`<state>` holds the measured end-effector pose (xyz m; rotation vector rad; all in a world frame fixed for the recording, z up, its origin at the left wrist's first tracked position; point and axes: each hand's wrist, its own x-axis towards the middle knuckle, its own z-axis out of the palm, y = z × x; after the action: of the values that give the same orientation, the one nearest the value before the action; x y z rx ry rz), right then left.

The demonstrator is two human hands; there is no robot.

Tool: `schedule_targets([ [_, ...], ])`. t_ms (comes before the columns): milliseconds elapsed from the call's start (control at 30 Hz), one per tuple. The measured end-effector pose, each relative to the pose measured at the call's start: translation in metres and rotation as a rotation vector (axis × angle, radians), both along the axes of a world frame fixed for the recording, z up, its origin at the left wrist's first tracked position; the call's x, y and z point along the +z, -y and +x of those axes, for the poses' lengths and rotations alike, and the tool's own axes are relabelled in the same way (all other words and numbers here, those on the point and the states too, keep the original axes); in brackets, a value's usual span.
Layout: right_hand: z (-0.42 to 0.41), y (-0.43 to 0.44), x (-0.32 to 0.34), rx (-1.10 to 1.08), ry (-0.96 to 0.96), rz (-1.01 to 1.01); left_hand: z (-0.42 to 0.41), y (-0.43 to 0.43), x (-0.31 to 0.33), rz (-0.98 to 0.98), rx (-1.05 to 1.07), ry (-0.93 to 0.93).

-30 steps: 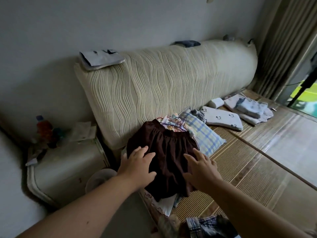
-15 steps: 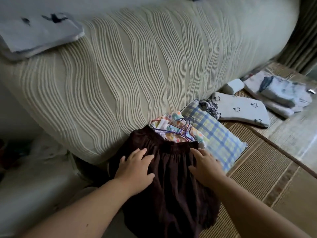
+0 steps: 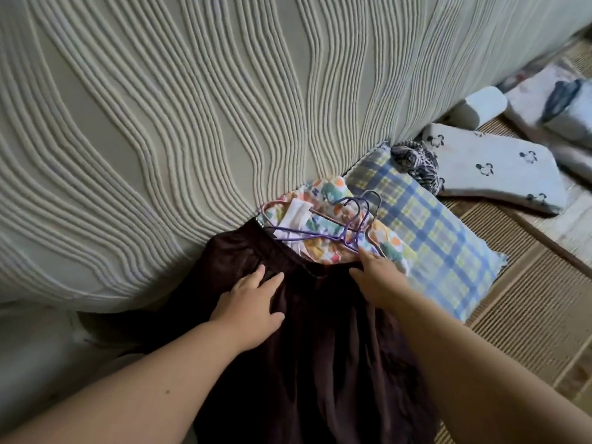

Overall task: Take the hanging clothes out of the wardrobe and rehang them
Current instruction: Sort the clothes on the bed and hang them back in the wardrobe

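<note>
Dark brown skirt (image 3: pixel 320 354) lies on the clothes pile, waistband near the hangers (image 3: pixel 350 219). Left hand (image 3: pixel 248 299) and right hand (image 3: pixel 379 278) rest flat on it, grip wide, holding nothing. Step: likely readying it for rehanging. Next: free one hanger.

- Cream ribbed cushion (image 3: pixel 192 123) fills the upper frame.
- Blue plaid pillow (image 3: pixel 432 225) lies right of centre.
- Mouse-print pillow (image 3: pixel 499 168) sits upper right.
- Woven mat (image 3: pixel 528 299) covers the right edge.

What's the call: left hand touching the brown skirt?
Touching. Head view: left hand lies flat on the brown skirt, straight fingers resting on the fabric with no gap.
</note>
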<state>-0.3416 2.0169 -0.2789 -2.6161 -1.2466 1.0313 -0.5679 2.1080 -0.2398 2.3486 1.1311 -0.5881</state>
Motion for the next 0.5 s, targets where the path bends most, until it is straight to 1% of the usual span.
schedule_targets([
  [133,-0.001,-0.011,-0.017,-0.1,0.091,0.013,0.004,-0.007,-0.021,-0.033,0.038,0.01],
  [200,0.0,-0.01,-0.018,-0.079,0.137,-0.001,0.002,-0.007,-0.024,-0.04,0.043,0.006],
  [300,0.003,-0.007,-0.017,-0.087,0.114,0.02,0.0,-0.007,-0.023,-0.054,0.035,0.01],
  [400,0.001,-0.001,0.0,-0.187,0.027,0.178,0.0,-0.006,-0.012,-0.058,0.068,0.059],
  [500,-0.004,0.006,0.032,-0.253,-0.021,0.362,-0.001,-0.009,0.01,-0.011,0.082,0.138],
])
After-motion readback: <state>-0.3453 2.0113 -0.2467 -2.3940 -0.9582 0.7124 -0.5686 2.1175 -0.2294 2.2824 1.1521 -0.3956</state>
